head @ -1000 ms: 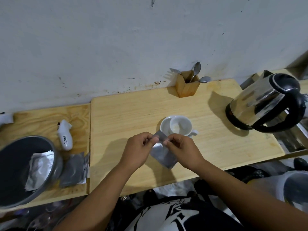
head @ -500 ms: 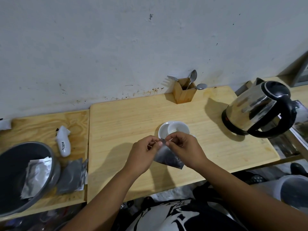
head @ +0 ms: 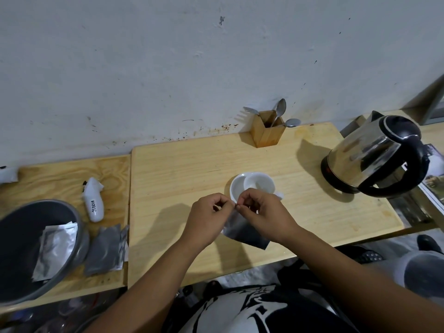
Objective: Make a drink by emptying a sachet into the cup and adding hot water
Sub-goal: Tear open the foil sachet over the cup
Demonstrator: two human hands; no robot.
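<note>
Both the left hand [head: 208, 218] and right hand [head: 263, 212] stay pinched on the silver sachet's [head: 245, 233] top edge, now drawn closer together before the cup [head: 252, 186].

A glossy white ceramic cup [head: 254, 186] sits on the matt pale wooden worktop [head: 182, 169], beside a shiny steel kettle [head: 370, 157] with black plastic handle and a crinkled silver foil sachet [head: 242, 230].

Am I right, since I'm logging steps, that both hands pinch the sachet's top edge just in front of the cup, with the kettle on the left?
Not quite: the head view shows the kettle on the right. Both the left hand and right hand do pinch the sachet before the cup.
</note>
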